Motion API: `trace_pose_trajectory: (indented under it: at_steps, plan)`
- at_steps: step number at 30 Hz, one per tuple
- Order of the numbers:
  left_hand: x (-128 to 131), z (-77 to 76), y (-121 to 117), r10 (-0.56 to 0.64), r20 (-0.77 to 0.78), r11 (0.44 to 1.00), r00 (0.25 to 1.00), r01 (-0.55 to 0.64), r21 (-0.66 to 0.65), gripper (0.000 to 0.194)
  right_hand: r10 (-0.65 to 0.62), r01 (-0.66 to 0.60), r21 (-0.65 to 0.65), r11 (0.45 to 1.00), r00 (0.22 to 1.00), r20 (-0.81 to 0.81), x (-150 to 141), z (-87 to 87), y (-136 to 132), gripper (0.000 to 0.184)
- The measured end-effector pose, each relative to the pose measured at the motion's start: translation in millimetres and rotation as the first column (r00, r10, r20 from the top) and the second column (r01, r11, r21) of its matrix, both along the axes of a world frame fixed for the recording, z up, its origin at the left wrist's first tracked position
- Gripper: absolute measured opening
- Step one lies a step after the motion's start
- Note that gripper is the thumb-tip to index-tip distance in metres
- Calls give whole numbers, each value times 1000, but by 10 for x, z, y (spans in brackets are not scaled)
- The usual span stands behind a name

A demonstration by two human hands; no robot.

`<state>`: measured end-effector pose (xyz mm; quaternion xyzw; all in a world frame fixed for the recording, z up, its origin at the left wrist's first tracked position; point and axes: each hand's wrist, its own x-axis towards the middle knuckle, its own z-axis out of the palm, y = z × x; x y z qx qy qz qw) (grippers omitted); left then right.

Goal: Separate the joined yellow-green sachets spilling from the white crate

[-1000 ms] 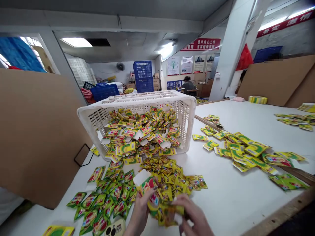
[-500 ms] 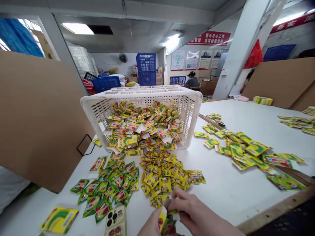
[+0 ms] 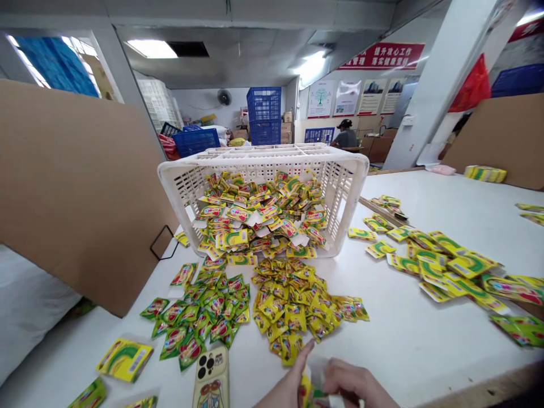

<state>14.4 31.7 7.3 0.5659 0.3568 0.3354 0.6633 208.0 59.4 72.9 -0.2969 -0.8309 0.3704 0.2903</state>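
Observation:
At the bottom edge my left hand (image 3: 285,388) and my right hand (image 3: 355,386) are closed together on a small bunch of yellow sachets (image 3: 306,390), partly cut off by the frame. Just beyond my fingers lies a heap of yellow sachets (image 3: 293,303). Left of it is a heap of green sachets (image 3: 203,314). A white crate (image 3: 355,187) lies tipped on its side behind them, spilling several more packets onto the white table (image 3: 395,345).
A phone (image 3: 210,375) lies face down by my left wrist, with flat yellow-green packs (image 3: 124,358) further left. More packs (image 3: 446,263) are scattered on the right. Cardboard sheets (image 3: 72,187) stand at the left and far right. Blue crates (image 3: 264,115) and a seated person (image 3: 345,136) are behind.
My hands have drawn back toward me and down out of the yellow heap with a few sachets. The view has swung left and lower, bringing the phone and flat packs into sight.

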Motion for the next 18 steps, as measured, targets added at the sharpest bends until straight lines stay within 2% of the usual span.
trace_pose_trajectory:
  at_steps: [1,2,3,4,5,6,7,8,9,10,11,12,13,14,15,16,18]
  plan:
    - [-97,53,31,46,-118,996,992,-36,86,100,-78,77,72,994,997,22,172,11,116,24]
    - [-232,103,69,154,-281,972,947,-95,213,90,-194,184,164,969,980,47,385,27,265,25]
    - [-400,142,110,318,-435,919,843,-161,359,76,-364,335,285,898,930,57,618,51,433,24]
    - [-591,166,152,493,-549,835,675,-192,515,62,-574,507,427,749,818,37,844,81,606,25]
    - [-793,171,191,617,-610,758,497,-167,631,58,-760,618,546,566,647,57,1030,114,765,27]
    - [-989,156,224,666,-618,727,419,-176,664,58,-874,654,627,424,477,94,1146,141,897,32]
    - [-1167,125,251,682,-627,718,378,-178,673,58,-918,649,683,335,388,81,1168,152,992,36]
    - [-1317,81,270,681,-636,722,364,-183,668,56,-921,632,704,324,381,82,1085,137,1046,38]
    - [-1433,33,282,672,-635,731,381,-200,653,53,-885,611,697,375,460,73,899,92,1061,39]
    - [-1515,-14,289,667,-630,735,398,-212,644,48,-801,581,646,496,593,82,629,15,1044,38]
    - [-1565,-54,293,668,-617,734,417,-229,640,43,-671,499,550,670,724,160,304,-86,1003,38]
    - [-1590,-83,294,674,-597,728,435,-252,638,38,-526,387,448,806,815,242,-43,-202,947,40]
    - [-1596,-101,294,685,-575,718,448,-281,637,35,-361,237,361,902,873,329,-375,-322,886,49]
    - [-1588,-107,294,701,-551,705,454,-319,634,33,-228,119,287,951,895,384,-663,-435,829,59]
    - [-1573,-104,295,716,-528,691,456,-362,625,33,-146,43,255,966,906,398,-884,-532,784,59]
    - [-1551,-95,298,731,-506,679,457,-411,609,35,-81,-18,231,973,908,411,-1029,-606,756,57]
    - [-1490,-67,314,750,-460,661,476,-522,539,43,-14,-82,217,973,913,409,-1100,-674,754,47]
